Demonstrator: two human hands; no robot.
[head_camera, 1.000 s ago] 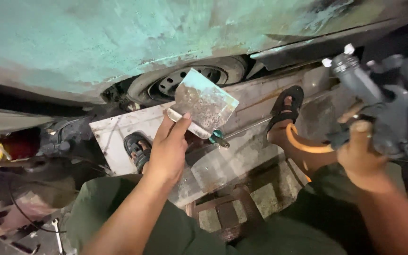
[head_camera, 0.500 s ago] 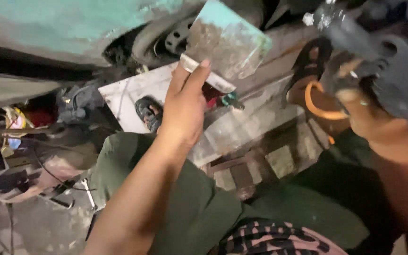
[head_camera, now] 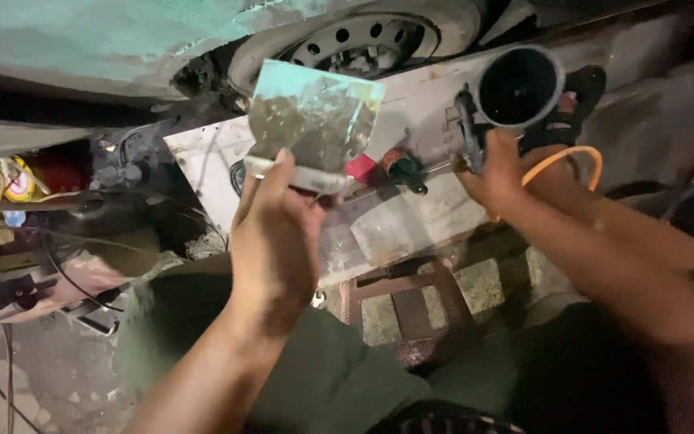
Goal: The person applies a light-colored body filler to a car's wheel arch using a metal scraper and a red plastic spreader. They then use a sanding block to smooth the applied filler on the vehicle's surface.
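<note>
My left hand (head_camera: 275, 233) grips a wide putty scraper (head_camera: 312, 120) by its pale handle, with the smeared blade raised toward the car body. My right hand (head_camera: 498, 169) is closed around a spray gun (head_camera: 516, 88); its round dark cup faces the camera. An orange hose (head_camera: 572, 157) loops beside my right wrist. Between the two hands, on a pale board (head_camera: 411, 217), lie a red piece and a dark green-tipped tool (head_camera: 405, 170).
A greenish sanded car panel (head_camera: 98, 40) spans the top, with a steel wheel (head_camera: 363, 40) under it. A sandalled foot (head_camera: 576, 88) rests at the upper right. Cans and cables (head_camera: 18, 193) clutter the left. A rusty metal frame (head_camera: 411, 297) sits below the board.
The view has tilted and shifted. My left hand has come lower and nearer with the scraper. My right hand has turned the spray gun, so its cup opening now faces me.
</note>
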